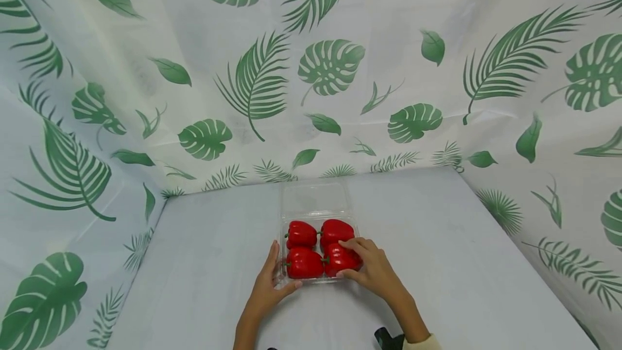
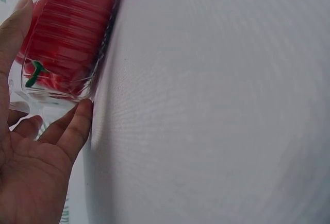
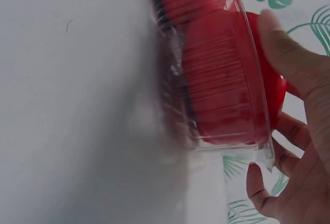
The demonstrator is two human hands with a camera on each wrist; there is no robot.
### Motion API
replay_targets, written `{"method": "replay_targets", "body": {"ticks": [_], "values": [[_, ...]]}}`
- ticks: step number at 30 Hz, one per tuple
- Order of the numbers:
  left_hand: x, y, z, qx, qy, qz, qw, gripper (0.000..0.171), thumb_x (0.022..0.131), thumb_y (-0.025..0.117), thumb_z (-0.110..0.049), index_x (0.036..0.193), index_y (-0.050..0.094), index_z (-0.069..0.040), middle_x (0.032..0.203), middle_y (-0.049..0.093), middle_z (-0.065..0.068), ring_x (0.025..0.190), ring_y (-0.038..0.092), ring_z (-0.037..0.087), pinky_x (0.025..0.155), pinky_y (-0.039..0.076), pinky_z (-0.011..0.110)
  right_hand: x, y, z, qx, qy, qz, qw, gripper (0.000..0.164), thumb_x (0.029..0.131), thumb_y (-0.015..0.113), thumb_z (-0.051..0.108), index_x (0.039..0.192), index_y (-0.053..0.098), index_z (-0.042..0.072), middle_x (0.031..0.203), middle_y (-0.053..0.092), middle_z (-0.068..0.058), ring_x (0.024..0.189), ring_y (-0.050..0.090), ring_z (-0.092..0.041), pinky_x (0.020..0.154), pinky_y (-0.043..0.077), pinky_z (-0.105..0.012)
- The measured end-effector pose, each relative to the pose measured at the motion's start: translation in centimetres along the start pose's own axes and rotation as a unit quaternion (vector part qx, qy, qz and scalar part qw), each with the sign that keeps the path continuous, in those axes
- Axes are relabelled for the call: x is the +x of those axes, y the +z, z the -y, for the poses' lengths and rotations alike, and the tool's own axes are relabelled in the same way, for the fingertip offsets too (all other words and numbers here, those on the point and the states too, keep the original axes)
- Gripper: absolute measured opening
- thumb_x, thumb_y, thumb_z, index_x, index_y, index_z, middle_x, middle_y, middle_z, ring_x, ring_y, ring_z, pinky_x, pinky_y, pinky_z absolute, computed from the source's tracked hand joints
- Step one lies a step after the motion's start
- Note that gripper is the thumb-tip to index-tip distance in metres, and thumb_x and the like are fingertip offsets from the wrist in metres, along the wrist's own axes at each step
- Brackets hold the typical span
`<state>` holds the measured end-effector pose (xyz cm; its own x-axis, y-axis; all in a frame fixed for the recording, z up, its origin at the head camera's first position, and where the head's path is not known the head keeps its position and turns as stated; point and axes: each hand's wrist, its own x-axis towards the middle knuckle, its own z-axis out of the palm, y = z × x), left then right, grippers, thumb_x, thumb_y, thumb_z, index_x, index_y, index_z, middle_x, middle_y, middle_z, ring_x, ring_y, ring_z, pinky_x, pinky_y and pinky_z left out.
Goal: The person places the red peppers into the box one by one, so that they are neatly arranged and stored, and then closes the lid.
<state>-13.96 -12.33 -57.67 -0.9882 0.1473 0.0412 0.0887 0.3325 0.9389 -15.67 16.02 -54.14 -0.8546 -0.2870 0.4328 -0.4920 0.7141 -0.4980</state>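
Note:
A clear plastic clamshell container [image 1: 316, 199] lies on the table with its lid folded back. Several red bell peppers with green stems fill its base in two rows. My right hand [image 1: 374, 270] grips the front right bell pepper [image 1: 340, 259], thumb at its near side and fingers over its top; the pepper sits inside the container. At the container's front left corner, my left hand [image 1: 266, 288] holds the wall, thumb along the front and fingers on the left side. Beside it is the front left bell pepper [image 1: 304, 263], seen through ribbed plastic in the left wrist view.
A white cloth covers the table [image 1: 209, 263]. Behind and at both sides hang white curtains [image 1: 340, 139] with green leaf prints. A dark object [image 1: 384, 338] shows by the right wrist at the bottom edge.

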Motion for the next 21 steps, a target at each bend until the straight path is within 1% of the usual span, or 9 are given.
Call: {"method": "replay_targets", "body": {"ticks": [6,9,12,16,21], "values": [[0.0,0.0,0.1,0.008,-0.003,-0.004,1.0,0.109,0.077,0.083,-0.033,0.158,0.013,-0.016,0.164,0.012,0.009,0.141,0.037,0.041,0.105,0.044,0.049,-0.1,0.4,-0.3,0.011,-0.017,-0.024,1.0,0.051,0.074,0.085,0.032,0.119,0.069,0.017,0.113,0.067,-0.001,0.103,0.062,-0.019,0.083,0.061,-0.038],[0.0,0.0,0.1,0.014,-0.005,-0.006,0.9999,0.109,0.076,0.083,-0.035,0.158,0.013,-0.017,0.164,0.013,0.008,0.141,0.038,0.041,0.105,0.045,0.049,-0.4,0.6,-0.1,0.002,-0.026,-0.037,0.999,0.05,0.072,0.085,0.033,0.117,0.07,0.017,0.111,0.067,0.0,0.102,0.062,-0.018,0.08,0.06,-0.038],[-0.1,0.0,0.1,0.018,-0.007,-0.008,0.9998,0.11,0.076,0.083,-0.035,0.158,0.013,-0.018,0.164,0.013,0.007,0.14,0.039,0.041,0.105,0.045,0.049,-0.4,0.7,0.0,-0.012,-0.027,-0.044,0.999,0.049,0.072,0.085,0.034,0.115,0.071,0.018,0.111,0.067,0.001,0.101,0.061,-0.018,0.074,0.056,-0.036],[0.1,0.0,0.1,0.015,-0.006,-0.009,0.9998,0.11,0.076,0.083,-0.035,0.158,0.013,-0.019,0.164,0.014,0.007,0.14,0.04,0.04,0.105,0.045,0.048,-0.2,0.7,0.0,-0.025,-0.014,-0.036,0.999,0.048,0.071,0.085,0.037,0.115,0.071,0.021,0.111,0.066,0.002,0.101,0.058,-0.018,0.07,0.048,-0.031],[0.0,0.0,0.3,0.013,-0.004,-0.007,0.9999,0.11,0.076,0.083,-0.035,0.158,0.013,-0.018,0.164,0.013,0.007,0.14,0.039,0.04,0.105,0.044,0.048,-0.5,1.2,-0.1,-0.024,0.005,-0.025,0.999,0.049,0.073,0.084,0.04,0.116,0.068,0.023,0.114,0.065,0.001,0.103,0.054,-0.018,0.073,0.047,-0.031]]}}
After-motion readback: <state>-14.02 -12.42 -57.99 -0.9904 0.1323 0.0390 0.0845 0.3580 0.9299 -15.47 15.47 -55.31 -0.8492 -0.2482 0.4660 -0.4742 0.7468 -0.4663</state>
